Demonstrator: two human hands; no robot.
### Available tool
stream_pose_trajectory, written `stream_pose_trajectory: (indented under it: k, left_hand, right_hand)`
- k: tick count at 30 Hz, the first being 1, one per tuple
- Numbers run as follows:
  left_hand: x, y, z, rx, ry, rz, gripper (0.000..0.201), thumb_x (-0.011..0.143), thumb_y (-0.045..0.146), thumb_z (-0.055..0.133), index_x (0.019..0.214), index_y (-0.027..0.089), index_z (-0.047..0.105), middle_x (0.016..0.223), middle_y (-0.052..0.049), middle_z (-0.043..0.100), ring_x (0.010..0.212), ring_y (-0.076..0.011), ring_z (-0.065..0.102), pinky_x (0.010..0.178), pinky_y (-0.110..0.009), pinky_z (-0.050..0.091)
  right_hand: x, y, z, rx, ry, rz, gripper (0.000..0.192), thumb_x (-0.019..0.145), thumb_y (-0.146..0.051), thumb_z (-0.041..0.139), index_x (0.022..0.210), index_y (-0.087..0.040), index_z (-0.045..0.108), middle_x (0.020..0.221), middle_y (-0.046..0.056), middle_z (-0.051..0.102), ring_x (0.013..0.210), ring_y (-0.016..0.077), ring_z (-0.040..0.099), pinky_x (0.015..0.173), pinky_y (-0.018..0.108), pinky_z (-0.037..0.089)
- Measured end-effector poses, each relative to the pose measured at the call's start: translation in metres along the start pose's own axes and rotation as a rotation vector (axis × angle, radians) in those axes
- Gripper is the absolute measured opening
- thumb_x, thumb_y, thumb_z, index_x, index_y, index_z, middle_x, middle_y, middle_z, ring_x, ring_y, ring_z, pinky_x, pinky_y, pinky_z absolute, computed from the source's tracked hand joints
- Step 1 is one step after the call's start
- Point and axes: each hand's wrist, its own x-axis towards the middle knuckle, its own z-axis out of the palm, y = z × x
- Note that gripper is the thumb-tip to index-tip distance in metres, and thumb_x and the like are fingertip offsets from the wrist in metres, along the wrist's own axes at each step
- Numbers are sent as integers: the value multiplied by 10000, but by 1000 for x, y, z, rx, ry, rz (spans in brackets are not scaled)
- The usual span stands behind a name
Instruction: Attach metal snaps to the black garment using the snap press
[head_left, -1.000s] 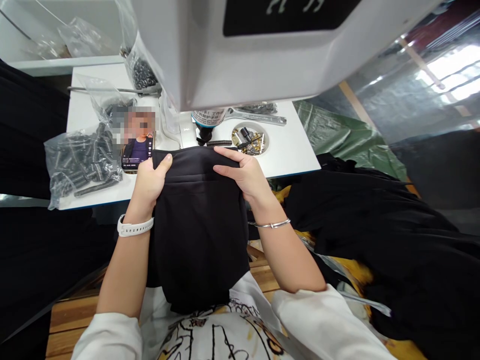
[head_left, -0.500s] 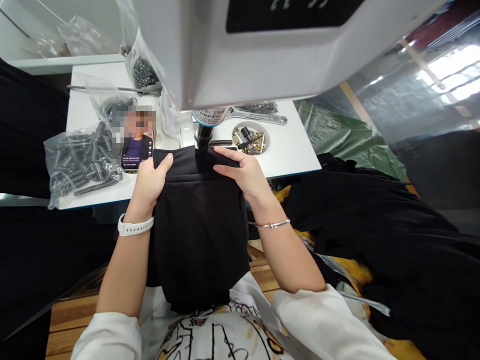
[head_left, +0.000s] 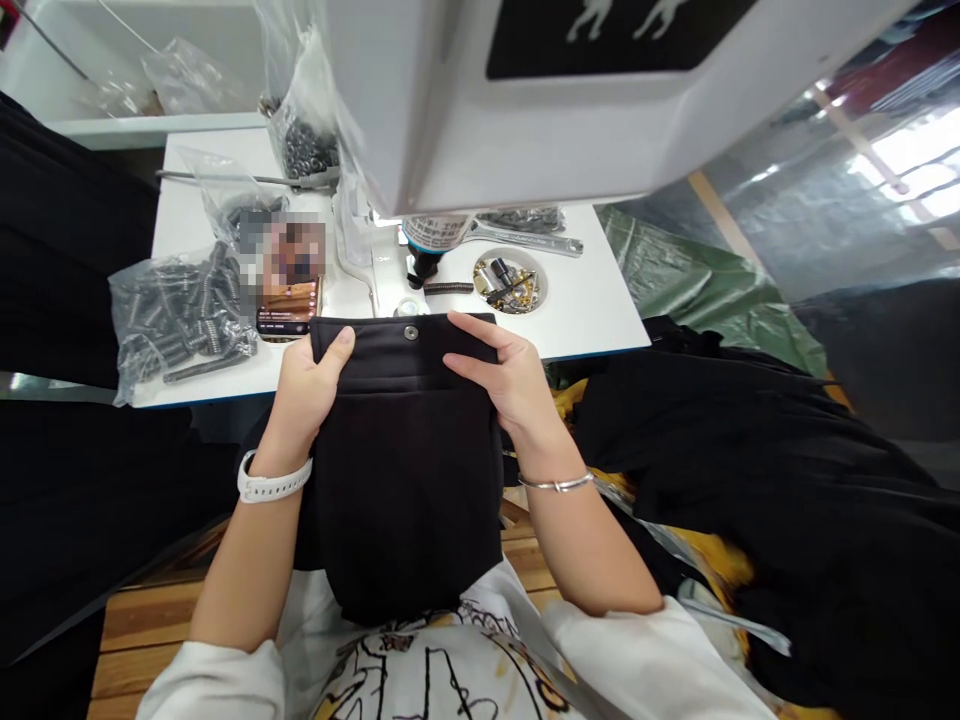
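The big white press machine (head_left: 525, 100) fills the top of the view, its ram (head_left: 426, 262) hanging just beyond the edge of the black garment (head_left: 405, 450), which drapes from the white table (head_left: 585, 300) down over the person's lap. A metal snap button (head_left: 410, 332) sits on the garment's folded top edge, so the fastening step looks done here and the cloth seems ready to be drawn clear or shifted; that would call for keeping the fold flat. The left hand (head_left: 304, 385) pinches the left corner, thumb on top; the right hand (head_left: 499, 375) presses fingers flat on the right side, grasping the edge. Around lie a pile of black cloth (head_left: 787, 480) to the right, a bag of springs (head_left: 176, 315), a phone (head_left: 289, 290), a wrench (head_left: 525, 238) and a dish of small fittings (head_left: 510, 280), all near the ram but apart from the hands.
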Motion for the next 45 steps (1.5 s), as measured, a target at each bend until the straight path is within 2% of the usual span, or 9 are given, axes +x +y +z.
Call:
stream_pose_trajectory:
  k: [19,21,25,26,28,31,33,36,45]
  left_hand:
    - [-82,6,-36,-87,-187,-102,286,699,387,660,873,160,655,926,-72,684,847,-221,631,723,-301,517]
    - [-86,9,-40,-14,-145,6,326,707,371,653,966,176,619,942,-70,665,848,-208,623,726,-304,510]
    - [-93,28,-45,391,104,464,576,674,340,683,1198,222,477,1209,-92,534,1088,-235,511,933,-380,408]
    - [-95,33,-45,502,70,546,548,684,338,675,1187,228,490,1239,-87,517,1134,-243,477,990,-403,352]
    - [-99,43,-42,649,-139,612,378,732,338,632,1088,232,558,1162,-64,579,1108,-233,498,1044,-425,273]
    - [-104,47,-36,678,-376,501,219,768,369,590,924,216,605,901,-32,660,874,-192,588,915,-372,398]
    - [-106,44,-34,631,-411,387,211,763,381,594,883,207,605,843,-25,655,795,-175,591,768,-309,454]
    - [-107,38,-34,602,-475,296,171,785,326,572,901,206,608,873,-22,648,809,-166,590,728,-276,449]
    - [-113,25,-36,476,-457,51,127,784,233,528,833,194,638,845,4,675,792,-157,609,734,-252,454]
  right_hand:
    - [-71,-2,-5,79,-120,32,410,657,-254,717,1055,-306,633,1103,-22,634,1073,210,563,997,379,414]
    - [-76,-3,-6,84,-141,27,407,665,-251,711,1058,-313,630,1103,-24,634,1071,208,565,999,381,414]
    - [-84,-7,-4,22,-206,-17,384,681,-256,694,1056,-314,634,1101,-18,635,1048,212,581,965,375,449]
    - [-86,-8,-3,-13,-232,-39,374,685,-253,689,1050,-316,637,1096,-20,638,1042,210,585,962,370,453]
    - [-89,-11,-1,-83,-288,-86,360,696,-243,676,1046,-322,639,1082,-21,644,1028,205,595,952,359,464]
    - [-94,-14,1,-148,-341,-150,356,716,-223,650,1057,-326,633,1070,-19,647,1006,202,608,929,351,486]
    - [-97,-14,1,-168,-361,-182,352,724,-209,637,1058,-319,634,1059,-16,651,993,200,615,915,344,498]
    - [-101,-13,2,-191,-388,-215,344,731,-187,617,1056,-297,640,1045,-12,656,980,192,621,900,319,507]
    - [-106,-7,11,-187,-363,-162,383,742,-188,603,1116,-271,607,1122,-8,622,1051,187,584,957,322,470]
